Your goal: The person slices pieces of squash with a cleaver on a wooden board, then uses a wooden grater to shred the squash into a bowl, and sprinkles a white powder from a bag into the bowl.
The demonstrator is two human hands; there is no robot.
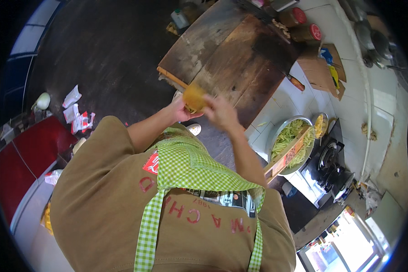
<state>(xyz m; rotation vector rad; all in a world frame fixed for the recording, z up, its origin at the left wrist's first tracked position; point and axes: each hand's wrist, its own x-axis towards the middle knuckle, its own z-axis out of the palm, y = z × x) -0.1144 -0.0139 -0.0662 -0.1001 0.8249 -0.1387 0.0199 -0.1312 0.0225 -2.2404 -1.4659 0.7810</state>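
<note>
A rounded yellow-orange object (194, 97), blurred and with dark marks along its lower edge, is held up in front of the apron. My left hand (183, 109) supports it from below and from the left. At its right side is my right hand (221, 112), smeared by motion, with fingertips at the object's edge; whether they grip it is unclear. Just beyond both hands lies a large, worn wooden board (224, 57). To the right, a metal basin (275, 137) contains shredded pale-green vegetable (287, 134), and a wooden-framed grater (287, 154) lies across it.
A knife with a wooden handle (296, 82) rests at the board's right side. Red-lidded jars (306, 32) and an open cardboard box (318, 69) stand farther back. Near the basin are a bowl of yellow pieces (320, 125) and a gas stove (329, 156). Wrappers (78, 115) litter the dark floor.
</note>
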